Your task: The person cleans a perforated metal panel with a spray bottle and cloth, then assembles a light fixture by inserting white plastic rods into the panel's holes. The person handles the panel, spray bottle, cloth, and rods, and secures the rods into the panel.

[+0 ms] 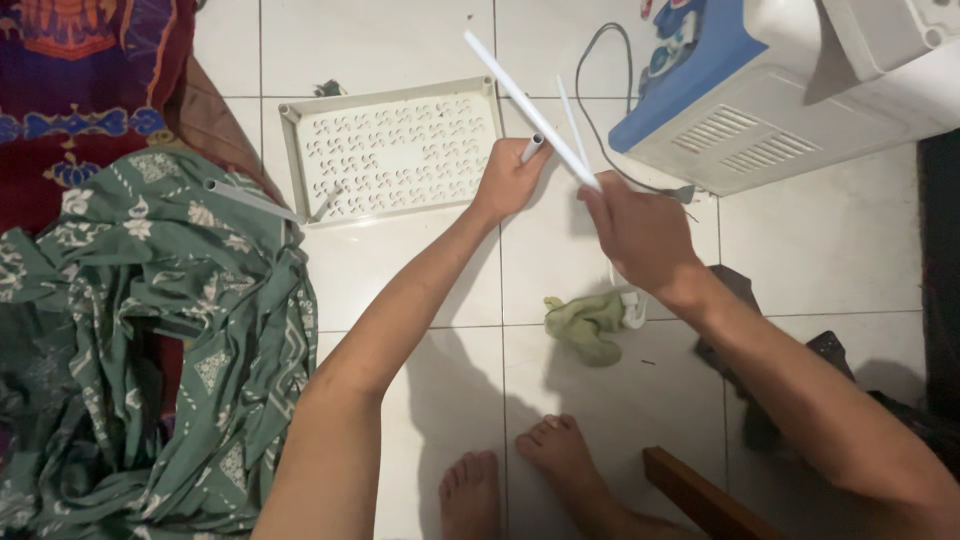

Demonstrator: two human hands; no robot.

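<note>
- Left hand [508,180]: your fingers wrapped round a short white tube [532,148], open end up.
- Right hand [640,232]: you grip long white rods [530,108], slanting up-left, just beside the tube.
- Perforated white tray [392,150] on the floor beyond your left hand.

Even, fairly bright indoor light falls from above and behind the person, throwing soft grey shadows of the arms forward onto the white tiled floor [400,40]. The tiles show a mild sheen without harsh glare. Focus is mostly sharp; the right edge sinks into darkness.
</note>
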